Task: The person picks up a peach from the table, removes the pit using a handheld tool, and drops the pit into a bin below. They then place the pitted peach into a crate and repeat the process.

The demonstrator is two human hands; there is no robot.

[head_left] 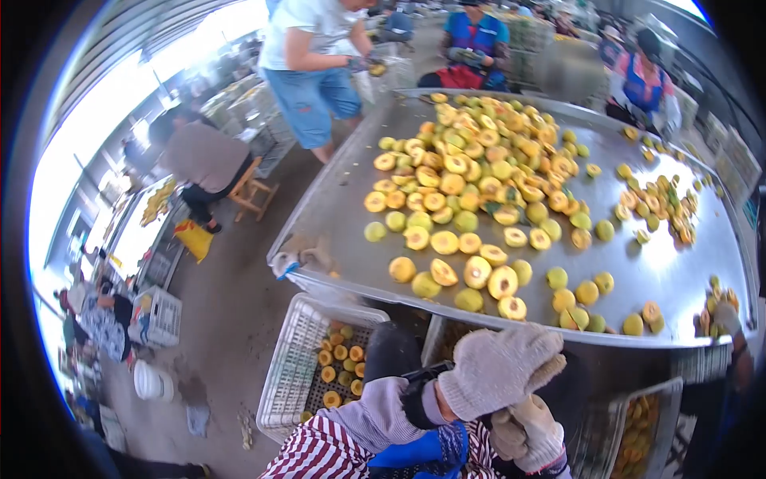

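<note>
My left hand (503,371), in a pale knitted glove, is held in front of my body just below the table's near edge. Its fingers are curled and pressed together; whatever lies inside them is hidden. Under it, and partly covered by it, is my right hand (531,435), also gloved, with its fingers bent closed. The two hands overlap, and I cannot make out anything between them. Closest to them on the metal table (351,239) are halved yellow fruits, such as a cut half showing its flesh (512,308) and a greenish-yellow one (468,300).
A large heap of fruit halves (479,160) covers the table's middle. A white plastic crate (279,383) with fruit stands at my left, another crate (638,431) at my right. Co-workers sit or stand around the table. A white bucket (153,382) is on the floor.
</note>
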